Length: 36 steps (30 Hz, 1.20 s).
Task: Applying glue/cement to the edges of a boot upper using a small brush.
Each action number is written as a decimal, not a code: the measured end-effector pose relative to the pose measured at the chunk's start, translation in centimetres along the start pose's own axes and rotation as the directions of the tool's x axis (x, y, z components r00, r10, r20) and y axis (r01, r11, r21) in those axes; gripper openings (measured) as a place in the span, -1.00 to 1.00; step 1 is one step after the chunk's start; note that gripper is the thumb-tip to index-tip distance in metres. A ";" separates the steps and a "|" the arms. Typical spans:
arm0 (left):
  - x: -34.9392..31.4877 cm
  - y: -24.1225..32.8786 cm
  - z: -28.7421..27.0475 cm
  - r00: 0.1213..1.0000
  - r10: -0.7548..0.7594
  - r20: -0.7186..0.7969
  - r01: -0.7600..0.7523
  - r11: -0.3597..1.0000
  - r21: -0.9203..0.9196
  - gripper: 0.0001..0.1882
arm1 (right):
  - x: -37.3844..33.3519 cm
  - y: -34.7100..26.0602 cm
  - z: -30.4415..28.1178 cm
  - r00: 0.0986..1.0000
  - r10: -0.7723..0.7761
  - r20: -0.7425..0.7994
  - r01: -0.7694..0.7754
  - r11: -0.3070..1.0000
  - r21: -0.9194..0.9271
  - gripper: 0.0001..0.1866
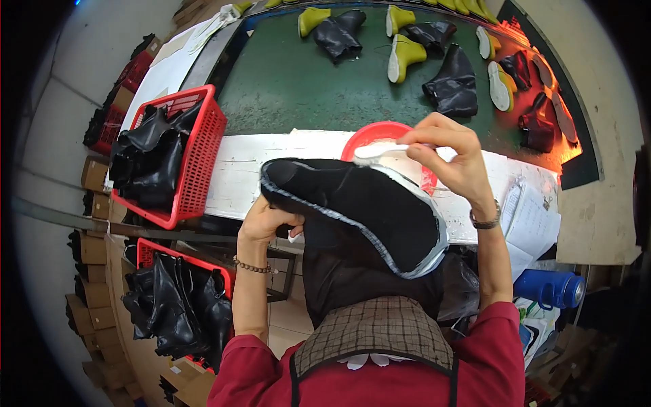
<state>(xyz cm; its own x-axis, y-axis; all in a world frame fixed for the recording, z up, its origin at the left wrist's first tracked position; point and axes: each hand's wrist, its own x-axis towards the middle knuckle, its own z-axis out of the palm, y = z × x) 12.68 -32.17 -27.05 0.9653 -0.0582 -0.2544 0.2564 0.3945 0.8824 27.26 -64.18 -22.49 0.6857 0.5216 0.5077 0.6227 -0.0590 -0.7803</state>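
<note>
A black boot (359,210) is held bottom up in front of me, its dark sole facing upward and a pale, wet-looking band running along the sole's edge. My left hand (263,220) grips the boot near its toe, partly hidden beneath it. Between the fingers of my right hand (451,156) is a small white-handled brush (386,150). The brush head rests at or just above the sole's far edge; contact is hard to make out. Just behind the boot stands a red bowl (373,130) with whitish stuff inside, partly covered by the brush and boot.
Red baskets (200,159) of black boots stand at my left. Beyond the white ledge (244,166), a green belt (285,88) carries black uppers and yellow-green boot bottoms (405,57). Orange light glows at the far right. Papers (536,220) and a blue flask (549,288) are to my right.
</note>
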 end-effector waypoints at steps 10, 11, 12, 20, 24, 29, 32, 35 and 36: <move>0.7 0.3 2.4 0.976 -0.146 0.163 0.112 0.973 0.199 -0.61 | 3.8 -1.8 0.7 0.976 -0.142 0.165 0.161 0.981 -0.111 -0.82; 0.7 0.3 2.6 0.968 -0.166 0.186 0.128 0.971 0.202 -0.61 | 4.2 -1.9 0.9 0.971 -0.177 0.163 0.200 0.970 -0.137 -0.81; 0.9 0.3 2.8 0.966 -0.177 0.187 0.134 0.966 0.222 -0.63 | 4.5 -1.9 1.4 0.943 -0.311 0.120 0.329 0.924 -0.192 -0.85; 0.6 -0.6 0.8 0.988 -0.041 0.151 0.037 0.999 0.034 -0.63 | 1.4 0.9 1.2 0.990 -0.124 0.070 0.123 0.992 0.019 -0.81; 0.1 -0.2 0.2 0.998 -0.010 0.066 0.010 1.000 0.010 -0.61 | -0.9 2.2 1.0 0.999 -0.015 0.040 0.011 0.995 0.095 -0.82; -0.3 0.0 -0.8 0.970 0.161 -0.183 -0.191 0.968 -0.161 -0.55 | -4.1 3.1 0.3 0.991 0.116 -0.062 -0.107 0.985 0.133 -0.83; -0.3 0.1 -1.8 0.922 0.302 -0.242 -0.356 0.906 -0.227 -0.59 | -6.1 3.3 -0.2 0.989 0.124 -0.075 -0.119 0.990 0.070 -0.83; -0.4 1.4 -3.2 0.898 0.400 -0.182 -0.433 0.876 -0.211 -0.63 | -7.5 3.3 -0.5 0.983 0.153 -0.101 -0.149 0.988 0.050 -0.82; -0.3 1.9 -3.5 0.920 0.363 -0.145 -0.380 0.919 -0.108 -0.64 | -7.6 3.3 -1.0 0.971 0.158 -0.182 -0.161 0.987 -0.001 -0.82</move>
<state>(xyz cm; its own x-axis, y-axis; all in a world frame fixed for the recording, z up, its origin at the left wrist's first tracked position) 12.66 -28.16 -26.68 0.9745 0.2226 0.0291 -0.1363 0.4836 0.8646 24.50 -69.14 -28.57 0.8325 0.3420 0.4359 0.5047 -0.1435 -0.8513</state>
